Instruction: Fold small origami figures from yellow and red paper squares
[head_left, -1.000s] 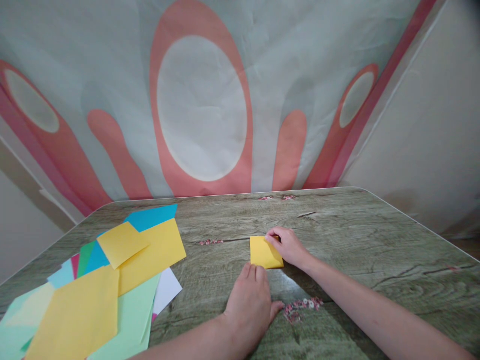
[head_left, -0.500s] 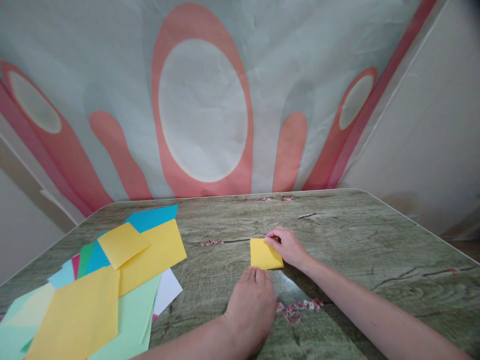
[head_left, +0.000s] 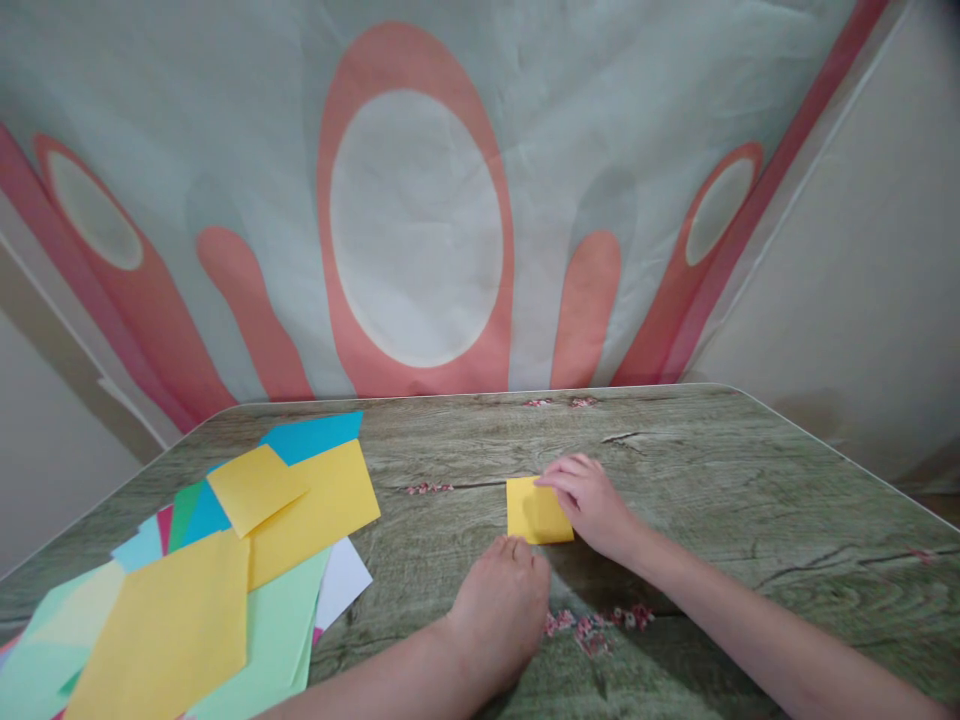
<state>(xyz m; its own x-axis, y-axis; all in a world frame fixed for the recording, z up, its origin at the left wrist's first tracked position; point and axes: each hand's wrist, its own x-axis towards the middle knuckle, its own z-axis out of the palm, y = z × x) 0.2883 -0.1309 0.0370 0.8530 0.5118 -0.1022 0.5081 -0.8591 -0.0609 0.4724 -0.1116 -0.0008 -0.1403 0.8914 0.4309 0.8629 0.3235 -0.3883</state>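
1. The small yellow paper [head_left: 525,512] lies on the table [head_left: 442,440], in the lower middle of the frame; it seems already folded.
2. The right hand [head_left: 592,502] bends its fingers over the upper right corner; I cannot tell if it pinches.
3. The left hand [head_left: 501,605] is curled at the lower edge; its grip is hidden.
4. At lower left, the coloured sheets [head_left: 169,625] lie flat, untouched by the fingers; what folding is left, I cannot tell.

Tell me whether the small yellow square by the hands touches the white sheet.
Apart: the head view shows a wide stretch of tabletop between the small yellow square's left edge and the white sheet.
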